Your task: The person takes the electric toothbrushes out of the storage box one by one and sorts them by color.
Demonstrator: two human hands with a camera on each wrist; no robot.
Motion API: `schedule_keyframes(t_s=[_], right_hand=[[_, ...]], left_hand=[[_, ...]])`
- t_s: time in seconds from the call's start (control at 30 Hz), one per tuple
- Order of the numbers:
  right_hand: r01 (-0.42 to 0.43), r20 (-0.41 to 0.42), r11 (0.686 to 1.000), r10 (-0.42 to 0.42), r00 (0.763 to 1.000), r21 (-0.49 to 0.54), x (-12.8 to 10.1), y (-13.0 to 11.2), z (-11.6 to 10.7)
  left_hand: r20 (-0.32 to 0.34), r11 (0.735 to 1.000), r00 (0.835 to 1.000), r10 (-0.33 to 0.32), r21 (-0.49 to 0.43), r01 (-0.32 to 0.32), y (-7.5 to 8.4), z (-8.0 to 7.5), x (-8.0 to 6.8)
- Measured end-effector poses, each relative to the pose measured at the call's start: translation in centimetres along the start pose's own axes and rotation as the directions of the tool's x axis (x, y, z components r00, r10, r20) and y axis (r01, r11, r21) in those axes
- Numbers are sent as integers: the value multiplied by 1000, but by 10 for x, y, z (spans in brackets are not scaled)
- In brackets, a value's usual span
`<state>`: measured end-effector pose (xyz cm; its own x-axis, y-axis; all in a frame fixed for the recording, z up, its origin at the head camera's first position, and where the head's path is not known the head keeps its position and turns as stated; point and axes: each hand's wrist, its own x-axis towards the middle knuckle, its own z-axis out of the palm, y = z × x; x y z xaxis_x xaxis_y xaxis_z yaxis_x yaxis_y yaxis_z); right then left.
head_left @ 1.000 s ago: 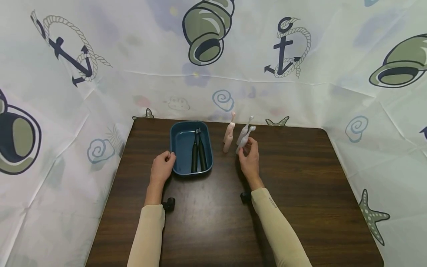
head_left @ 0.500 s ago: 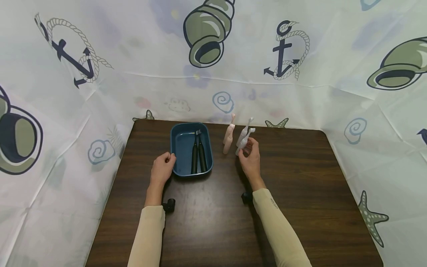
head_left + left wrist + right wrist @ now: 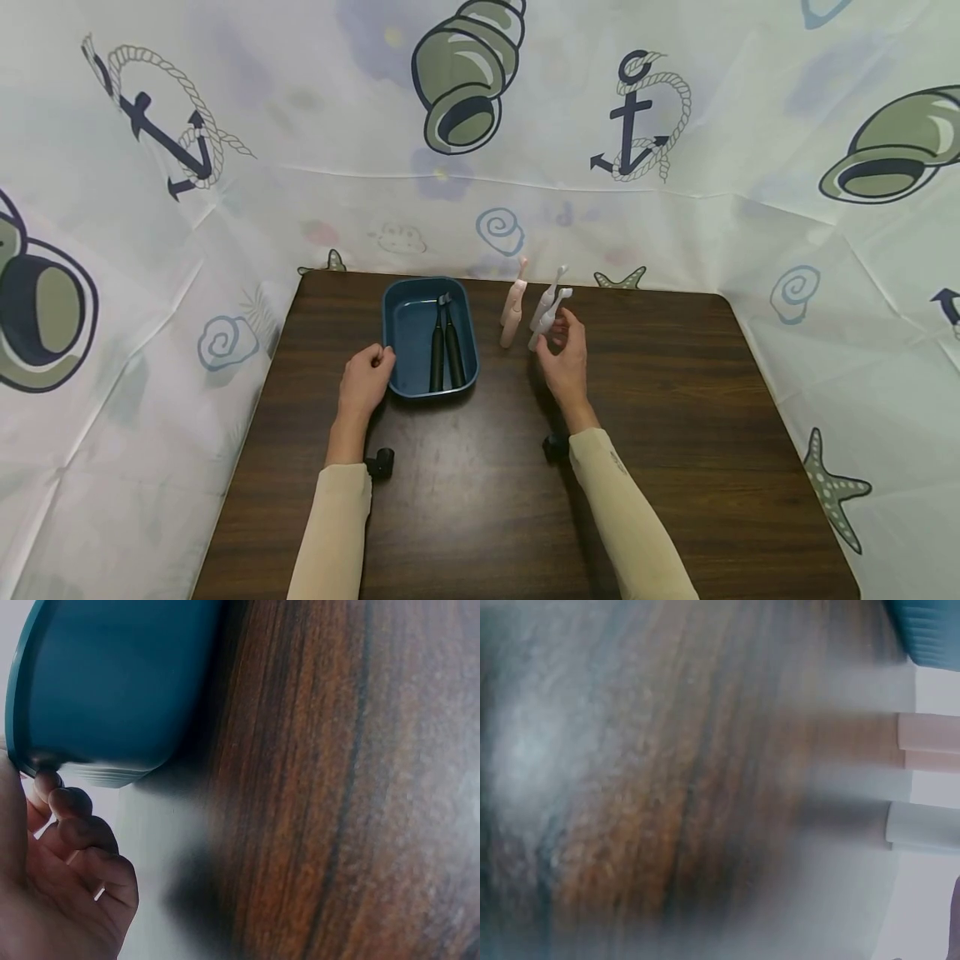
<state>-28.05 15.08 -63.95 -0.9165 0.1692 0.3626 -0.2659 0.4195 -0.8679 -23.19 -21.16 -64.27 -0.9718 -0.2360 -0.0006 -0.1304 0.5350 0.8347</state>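
the right hand pinches a white toothbrush standing by the blue tub; the left hand holds the tub's edge. next it likely needs lifting into the tub

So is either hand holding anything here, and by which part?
The right hand pinches the nearer white toothbrush at its lower handle. The left hand touches the blue tray at its rim.
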Motion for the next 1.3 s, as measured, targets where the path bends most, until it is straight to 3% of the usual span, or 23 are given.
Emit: schedule_keyframes(t_s=[0.17,0.33,0.53,0.87,1.3], right_hand=[[12,-43,1000,-12,999,-9,-4,-7,-5],[63,-154,997,-57,986,40,-10,-15,-7],[147,-242,986,-125,962,79,-27,-62,-3],[239,-215,965,-211,954,112,-44,-89,10],[343,-179,932,-320,930,115,-52,-115,26]], left_hand=[[-3,1000,1000,-10,-1,10,-3,1,2],[-1,1000,1000,8,-3,-8,-2,0,0],[-7,1000,1000,7,11,-7,2,-3,0],[9,1000,1000,3,12,-3,3,-2,-4],[-24,998,999,32,46,-31,5,-2,-6]])
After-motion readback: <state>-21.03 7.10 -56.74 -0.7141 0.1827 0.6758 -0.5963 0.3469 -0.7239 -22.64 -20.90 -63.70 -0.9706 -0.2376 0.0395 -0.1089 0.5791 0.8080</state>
